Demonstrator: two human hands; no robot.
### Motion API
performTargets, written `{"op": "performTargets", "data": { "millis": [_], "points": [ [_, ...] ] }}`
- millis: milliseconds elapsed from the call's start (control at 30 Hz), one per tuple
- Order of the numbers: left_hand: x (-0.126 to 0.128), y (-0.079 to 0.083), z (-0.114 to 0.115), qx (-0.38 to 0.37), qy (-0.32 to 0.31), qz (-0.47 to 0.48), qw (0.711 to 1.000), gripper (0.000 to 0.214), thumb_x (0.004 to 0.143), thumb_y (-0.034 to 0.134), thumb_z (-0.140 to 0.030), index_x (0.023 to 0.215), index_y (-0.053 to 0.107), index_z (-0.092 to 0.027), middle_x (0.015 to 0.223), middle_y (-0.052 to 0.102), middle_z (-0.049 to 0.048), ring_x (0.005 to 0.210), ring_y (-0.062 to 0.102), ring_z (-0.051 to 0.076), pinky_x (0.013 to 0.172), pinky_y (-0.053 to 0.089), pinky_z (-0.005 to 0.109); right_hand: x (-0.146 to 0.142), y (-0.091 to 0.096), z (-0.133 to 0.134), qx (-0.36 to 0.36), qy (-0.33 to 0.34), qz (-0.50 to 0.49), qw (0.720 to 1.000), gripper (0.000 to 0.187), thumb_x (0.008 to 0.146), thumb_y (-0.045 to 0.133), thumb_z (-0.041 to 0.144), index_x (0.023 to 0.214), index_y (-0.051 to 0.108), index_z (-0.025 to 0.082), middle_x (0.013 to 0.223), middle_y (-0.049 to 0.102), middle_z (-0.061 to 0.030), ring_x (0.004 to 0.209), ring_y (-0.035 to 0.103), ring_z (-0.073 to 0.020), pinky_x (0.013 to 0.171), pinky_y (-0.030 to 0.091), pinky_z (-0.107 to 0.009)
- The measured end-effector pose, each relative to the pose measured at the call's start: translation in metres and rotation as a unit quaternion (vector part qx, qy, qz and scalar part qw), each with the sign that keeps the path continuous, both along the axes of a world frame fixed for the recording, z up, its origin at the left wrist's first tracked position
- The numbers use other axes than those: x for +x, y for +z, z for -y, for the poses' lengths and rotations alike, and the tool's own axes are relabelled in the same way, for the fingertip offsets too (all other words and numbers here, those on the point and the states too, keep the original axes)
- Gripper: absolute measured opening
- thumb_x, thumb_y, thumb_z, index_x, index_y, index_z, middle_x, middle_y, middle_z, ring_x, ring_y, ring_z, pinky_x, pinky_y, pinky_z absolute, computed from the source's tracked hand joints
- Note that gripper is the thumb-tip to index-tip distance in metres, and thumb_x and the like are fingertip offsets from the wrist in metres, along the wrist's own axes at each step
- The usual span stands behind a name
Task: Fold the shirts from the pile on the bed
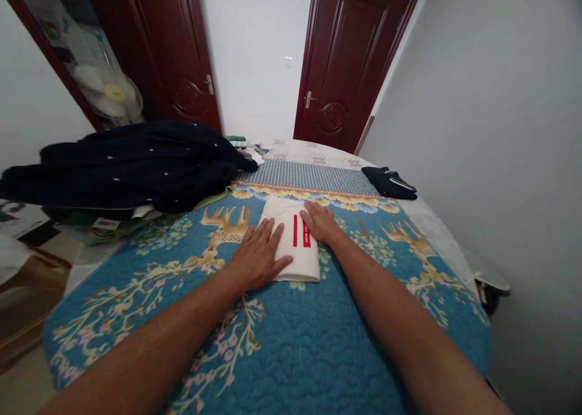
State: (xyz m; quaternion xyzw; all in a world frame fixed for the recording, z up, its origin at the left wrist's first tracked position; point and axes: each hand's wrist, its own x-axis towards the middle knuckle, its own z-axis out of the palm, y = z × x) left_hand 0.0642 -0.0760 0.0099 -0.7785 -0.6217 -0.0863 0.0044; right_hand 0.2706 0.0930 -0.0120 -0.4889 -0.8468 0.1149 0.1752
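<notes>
A folded white cloth with two red stripes (pixel 294 245) lies flat on a blue quilt with gold deer and flowers (pixel 291 342). My left hand (pixel 258 254) rests flat on the cloth's left edge, fingers stretched out and slightly apart. My right hand (pixel 319 221) lies flat on the cloth's upper right part, fingers extended toward the red stripes. Neither hand grips anything.
A heap of dark navy clothing (pixel 131 163) covers the bed's left side, over other items. A small folded dark garment (pixel 390 182) sits at the far right. Two dark red doors (pixel 350 57) stand beyond the bed. A white wall runs along the right.
</notes>
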Motion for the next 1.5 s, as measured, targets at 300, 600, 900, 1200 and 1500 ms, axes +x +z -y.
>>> {"op": "performTargets", "data": {
  "millis": [300, 600, 900, 1200, 1500],
  "points": [
    [0.048, 0.021, 0.028, 0.018, -0.129, 0.015, 0.991, 0.074, 0.095, 0.065, -0.062, 0.158, 0.054, -0.024, 0.162, 0.053, 0.0199, 0.153, 0.043, 0.045, 0.124, 0.034, 0.066, 0.026, -0.014, -0.03, 0.018, 0.021, -0.201, 0.979, 0.06, 0.084, 0.048, 0.008, 0.136, 0.074, 0.021, 0.144, 0.072, -0.0054, 0.139, 0.062, -0.0214, 0.126, 0.041, -0.044],
    [0.06, 0.011, 0.027, -0.02, -0.082, -0.042, 0.996, 0.059, 0.102, 0.04, -0.017, 0.159, 0.053, -0.026, 0.164, 0.051, 0.0221, 0.153, 0.045, 0.045, 0.114, 0.044, 0.071, 0.025, -0.014, -0.028, 0.017, 0.064, -0.191, 0.979, 0.056, 0.087, 0.053, 0.008, 0.139, 0.073, 0.022, 0.147, 0.069, -0.0071, 0.141, 0.06, -0.0211, 0.127, 0.038, -0.046],
    [0.014, 0.015, 0.006, 0.076, -0.072, 0.185, 0.977, 0.05, 0.099, 0.05, -0.021, 0.147, 0.063, -0.021, 0.142, 0.072, 0.0133, 0.126, 0.07, 0.03, 0.109, 0.056, 0.046, 0.027, -0.008, -0.023, 0.028, 0.107, -0.164, 0.98, 0.049, 0.089, 0.061, 0.017, 0.137, 0.073, 0.018, 0.154, 0.063, -0.0136, 0.148, 0.052, -0.0233, 0.129, 0.034, -0.047],
    [-0.027, 0.07, -0.009, 0.057, 0.12, 0.617, 0.776, 0.061, 0.086, 0.062, -0.028, 0.147, 0.059, -0.019, 0.11, 0.08, 0.0052, 0.09, 0.076, 0.023, 0.077, 0.062, 0.031, 0.038, 0.046, -0.011, -0.118, 0.049, -0.38, 0.916, 0.038, 0.084, 0.072, 0.048, 0.109, 0.077, 0.02, 0.104, 0.079, -0.005, 0.098, 0.072, -0.0242, 0.095, 0.057, -0.038],
    [-0.052, 0.028, -0.031, -0.136, 0.213, 0.68, 0.689, 0.08, 0.08, 0.074, -0.023, 0.155, 0.05, -0.012, 0.097, 0.078, 0.0089, 0.076, 0.073, 0.02, 0.063, 0.057, 0.027, 0.038, 0.033, -0.004, -0.324, -0.094, -0.369, 0.866, 0.016, 0.079, 0.077, 0.035, 0.086, 0.074, 0.021, 0.082, 0.079, -0.0057, 0.072, 0.071, -0.0213, 0.06, 0.053, -0.028]
  ]
}}
